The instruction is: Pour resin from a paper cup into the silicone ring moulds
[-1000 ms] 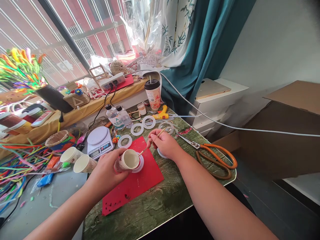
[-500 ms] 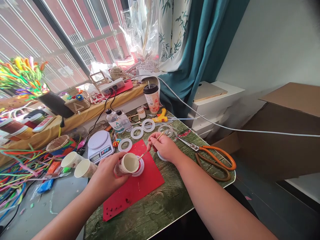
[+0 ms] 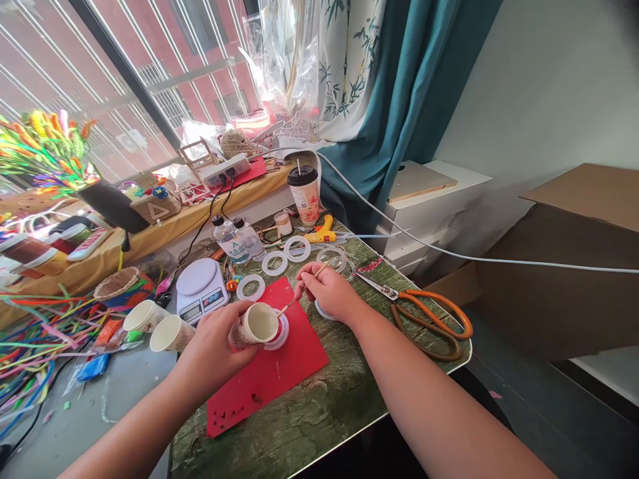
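Observation:
My left hand [image 3: 223, 336] is closed around a paper cup [image 3: 261, 323], which tilts with its mouth toward me and to the right. Between the fingers of my right hand [image 3: 327, 290] is a thin wooden stick [image 3: 285, 309], its lower tip near the cup's rim. Below and behind the cup, a white ring mould [image 3: 280, 336] lies on a red sheet [image 3: 299, 352], partly covered by the cup. More white ring moulds [image 3: 274, 263] rest beyond the sheet. Another pale piece [image 3: 322, 311] shows partly under my right hand.
Large orange-handled scissors [image 3: 424, 313] lie to the right, by the table edge. A kitchen scale [image 3: 202, 291], two paper cups [image 3: 171, 334] and clear bottles [image 3: 230, 241] stand to the left and behind. Farther back are a yellow glue gun [image 3: 322, 229] and a lidded drink cup [image 3: 304, 196].
Both hands keep nearly the same pose, with the cup still tilted and the stick beside its rim. The whole view has shifted very slightly.

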Tool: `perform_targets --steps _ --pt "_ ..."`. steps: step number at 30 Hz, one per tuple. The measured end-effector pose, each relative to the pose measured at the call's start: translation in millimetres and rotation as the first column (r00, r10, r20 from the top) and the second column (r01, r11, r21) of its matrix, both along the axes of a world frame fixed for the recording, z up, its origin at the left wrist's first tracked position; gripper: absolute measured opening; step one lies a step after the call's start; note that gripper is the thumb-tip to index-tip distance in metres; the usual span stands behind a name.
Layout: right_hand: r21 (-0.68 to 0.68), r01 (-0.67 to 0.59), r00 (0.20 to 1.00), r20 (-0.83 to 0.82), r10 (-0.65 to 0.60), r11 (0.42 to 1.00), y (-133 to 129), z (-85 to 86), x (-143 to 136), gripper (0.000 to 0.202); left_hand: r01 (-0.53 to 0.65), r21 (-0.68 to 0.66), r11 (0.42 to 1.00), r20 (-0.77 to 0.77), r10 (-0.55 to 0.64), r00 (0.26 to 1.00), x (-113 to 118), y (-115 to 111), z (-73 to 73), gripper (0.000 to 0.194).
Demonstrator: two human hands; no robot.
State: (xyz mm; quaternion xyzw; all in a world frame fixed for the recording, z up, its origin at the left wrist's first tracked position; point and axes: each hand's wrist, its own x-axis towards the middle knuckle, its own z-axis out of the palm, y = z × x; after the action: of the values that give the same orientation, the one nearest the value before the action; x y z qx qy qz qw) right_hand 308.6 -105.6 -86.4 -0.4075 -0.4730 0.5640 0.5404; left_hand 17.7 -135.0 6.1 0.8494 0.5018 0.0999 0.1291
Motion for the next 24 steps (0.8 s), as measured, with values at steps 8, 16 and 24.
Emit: perform_targets --steps 8,16,24 --pt "0.001 0.001 1.0 0.013 -0.001 1.0 -0.2 1.3 0.1 0.026 0.004 0.01 1.0 -0.004 -0.004 1.0 -1.5 -0.4 -1.1 0.054" --pt "-0.004 -0.005 1.0 0.007 0.005 1.0 -0.6 3.3 0.6 0.026 0.007 0.014 1.0 -0.007 -0.007 1.0 1.5 0.0 0.9 0.054" --pt "-0.005 -0.005 1.0 0.002 0.005 1.0 -1.5 4.7 0.8 0.027 0.0 0.003 1.0 -0.017 0.0 1.0 3.1 2.0 0.3 0.054"
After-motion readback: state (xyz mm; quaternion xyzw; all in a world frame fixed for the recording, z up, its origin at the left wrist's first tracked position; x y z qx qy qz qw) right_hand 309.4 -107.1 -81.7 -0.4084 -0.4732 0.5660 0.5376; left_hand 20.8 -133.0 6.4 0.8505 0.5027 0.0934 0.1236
